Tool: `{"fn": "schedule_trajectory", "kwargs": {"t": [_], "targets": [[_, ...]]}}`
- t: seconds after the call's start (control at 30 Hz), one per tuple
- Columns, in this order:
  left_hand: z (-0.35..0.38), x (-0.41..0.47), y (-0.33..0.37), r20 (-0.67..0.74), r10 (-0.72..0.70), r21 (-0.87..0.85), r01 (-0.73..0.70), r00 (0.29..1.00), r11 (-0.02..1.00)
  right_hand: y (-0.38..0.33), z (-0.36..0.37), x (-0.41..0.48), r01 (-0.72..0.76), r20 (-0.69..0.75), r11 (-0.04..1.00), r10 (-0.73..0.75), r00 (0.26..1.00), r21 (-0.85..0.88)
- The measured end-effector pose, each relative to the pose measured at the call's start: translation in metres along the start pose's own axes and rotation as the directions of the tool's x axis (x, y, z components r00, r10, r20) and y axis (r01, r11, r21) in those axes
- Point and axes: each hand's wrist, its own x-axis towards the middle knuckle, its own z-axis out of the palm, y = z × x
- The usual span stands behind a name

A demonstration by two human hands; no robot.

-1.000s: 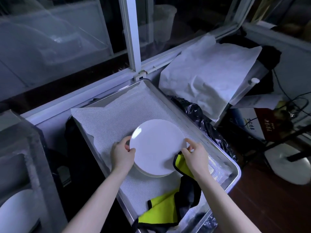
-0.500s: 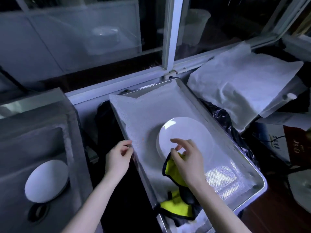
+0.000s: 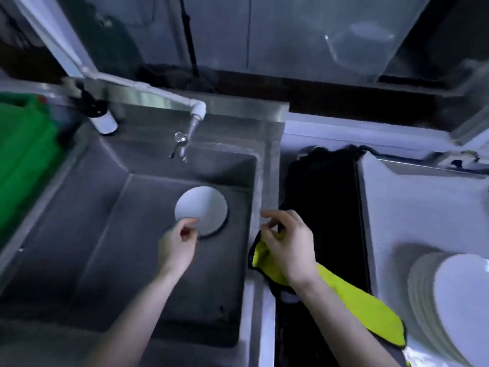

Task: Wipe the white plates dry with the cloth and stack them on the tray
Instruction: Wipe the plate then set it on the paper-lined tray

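Note:
A white plate point(image 3: 202, 209) lies flat at the bottom of the steel sink point(image 3: 111, 234). My left hand point(image 3: 177, 243) reaches down into the sink, its curled fingertips at the plate's near edge; a firm grip cannot be made out. My right hand point(image 3: 287, 245) hovers over the sink's right rim and holds the yellow cloth point(image 3: 357, 303) with black trim, which trails back under my wrist. A stack of white plates point(image 3: 455, 303) stands on the white-lined tray point(image 3: 391, 207) at the far right.
A tap point(image 3: 190, 128) juts over the sink's back wall, beside a dark-topped white bottle point(image 3: 102, 115). A green bin point(image 3: 23, 160) sits left of the sink. A dark gap point(image 3: 325, 207) separates sink and tray. Windows rise behind.
My view swung left from the tray to the sink. My left hand moved from the tray's edge down to the plate in the sink. My right hand carried the cloth off the tray.

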Motion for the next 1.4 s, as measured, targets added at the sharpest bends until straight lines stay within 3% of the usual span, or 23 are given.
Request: {"fn": "schedule_trajectory", "kwargs": {"t": [0.23,0.53,0.8,1.0,1.2,1.4], "targets": [[-0.021,0.102,-0.056,0.082,-0.105,0.034,0.103,0.991,0.994,-0.004,0.129,0.083,-0.14,0.142,0.986,0.151,0.978,-0.089],[0.012,0.226,-0.127,0.237,-0.2,0.149,0.168,0.951,0.975,0.069,0.26,0.165,-0.378,0.255,0.869,0.463,0.849,-0.319],[0.057,0.273,-0.185,0.276,-0.234,0.262,0.162,0.932,0.951,0.152,0.301,0.174,-0.465,0.342,0.775,0.615,0.711,-0.427],[0.072,0.278,-0.2,0.229,-0.196,0.197,0.152,0.953,0.969,0.187,0.323,0.17,-0.607,0.242,0.69,0.715,0.656,-0.396],[0.074,0.282,-0.206,0.196,-0.172,0.145,0.145,0.965,0.979,0.204,0.331,0.162,-0.522,0.23,0.781,0.608,0.76,-0.342],[0.075,0.284,-0.208,0.211,-0.158,0.143,0.13,0.965,0.981,0.203,0.33,0.158,-0.629,0.211,0.734,0.678,0.705,-0.257]]}}
